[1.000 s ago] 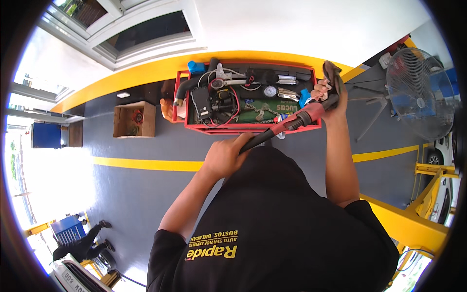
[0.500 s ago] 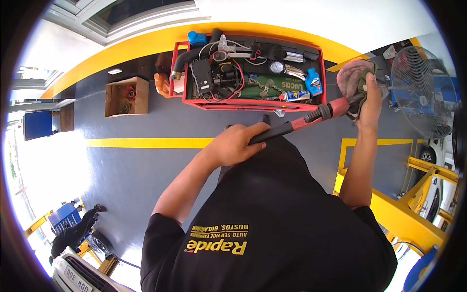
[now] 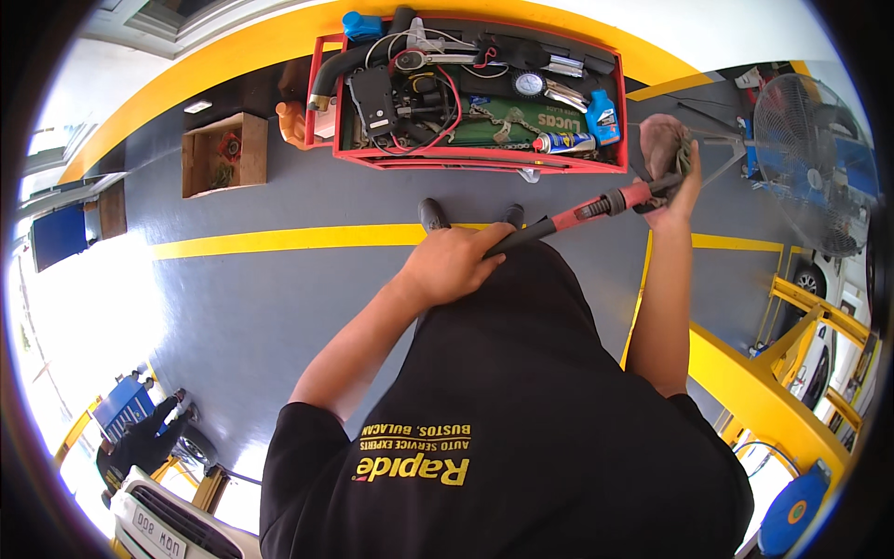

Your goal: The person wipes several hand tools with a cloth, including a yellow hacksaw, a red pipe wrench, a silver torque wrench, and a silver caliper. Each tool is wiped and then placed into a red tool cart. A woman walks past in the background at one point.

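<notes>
Held slantwise in front of my body is a pipe wrench with a red body, a dark adjusting nut and a black handle end. My left hand is wrapped round that black end. Farther out on the right, my right hand grips a crumpled pink and dark green rag, pressed against the wrench's jaw end. The rag and fingers partly cover the jaws.
Beyond my feet stands a red tool cart full of tools, cables, a gauge, bottles and a spray can. A cardboard box sits to its left, a large fan to the right. Yellow lift beams rise at right; another person crouches at lower left.
My right hand and the rag have shifted slightly left and nearer along the wrench's jaw end. The view has tilted, so the cart sits higher and both my shoes show.
</notes>
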A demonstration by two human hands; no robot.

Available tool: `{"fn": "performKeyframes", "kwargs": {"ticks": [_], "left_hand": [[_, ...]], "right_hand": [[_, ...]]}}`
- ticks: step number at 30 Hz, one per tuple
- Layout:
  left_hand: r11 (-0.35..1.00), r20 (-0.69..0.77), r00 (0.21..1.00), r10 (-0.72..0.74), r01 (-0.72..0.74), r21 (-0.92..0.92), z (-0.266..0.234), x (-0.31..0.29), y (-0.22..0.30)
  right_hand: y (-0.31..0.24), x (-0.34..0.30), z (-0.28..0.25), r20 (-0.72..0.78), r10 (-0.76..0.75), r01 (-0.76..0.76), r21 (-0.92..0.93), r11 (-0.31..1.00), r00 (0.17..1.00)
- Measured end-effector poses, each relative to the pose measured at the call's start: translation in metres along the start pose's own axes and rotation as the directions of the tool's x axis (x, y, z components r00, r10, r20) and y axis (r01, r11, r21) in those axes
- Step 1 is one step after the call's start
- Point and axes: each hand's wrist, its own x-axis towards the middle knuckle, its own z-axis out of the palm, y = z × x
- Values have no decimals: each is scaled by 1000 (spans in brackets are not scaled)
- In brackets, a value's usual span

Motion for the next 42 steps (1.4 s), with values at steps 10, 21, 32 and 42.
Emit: {"fn": "performKeyframes", "kwargs": {"ticks": [10, 21, 32, 42], "left_hand": [[937, 142, 978, -153, 190, -293, 76, 29, 50], [115, 644, 630, -434, 748, -654, 159, 21, 94], [-172, 716, 620, -322, 705, -688, 219, -21, 50], [-193, 492, 574, -654, 503, -843, 306, -67, -40]], "right_hand": [[45, 86, -118, 271, -577, 592, -640, 490, 771], [138, 49, -249, 431, 88, 347, -818, 459, 898], [219, 45, -312, 117, 241, -88, -711, 698, 963], [282, -3, -333, 89, 756, -245, -916, 317, 648]]}}
